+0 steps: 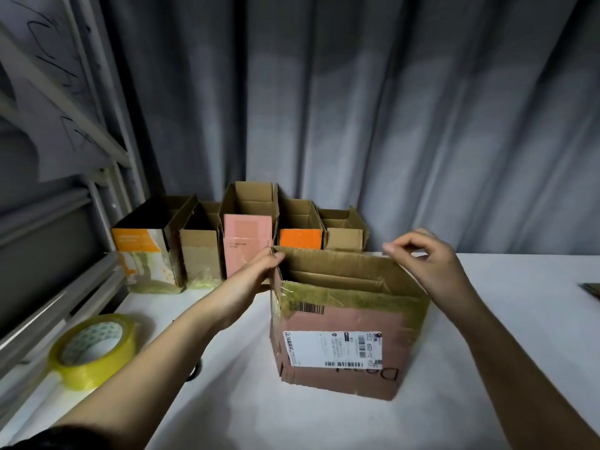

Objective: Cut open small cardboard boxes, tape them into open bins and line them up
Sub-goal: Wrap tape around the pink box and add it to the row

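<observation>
Cardboard box (349,332) with a shipping label stands open-topped on the white worktop (519,319), near its front, just ahead of five finished bins (240,235) lined up along the curtain. The left hand (256,271) pinches the box's upper left corner; the right hand (425,264) hovers at the upper right corner, fingers loosely curled, holding nothing. Judging by the taped rim, taping looks finished; the next move likely calls for a two-handed lift to the row's right end. A tape roll (94,350) lies at left.

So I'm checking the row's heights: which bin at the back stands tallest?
The pink-fronted bin, middle of five; its rim rises above both neighbours, the plain brown bin and orange-fronted bin.
</observation>
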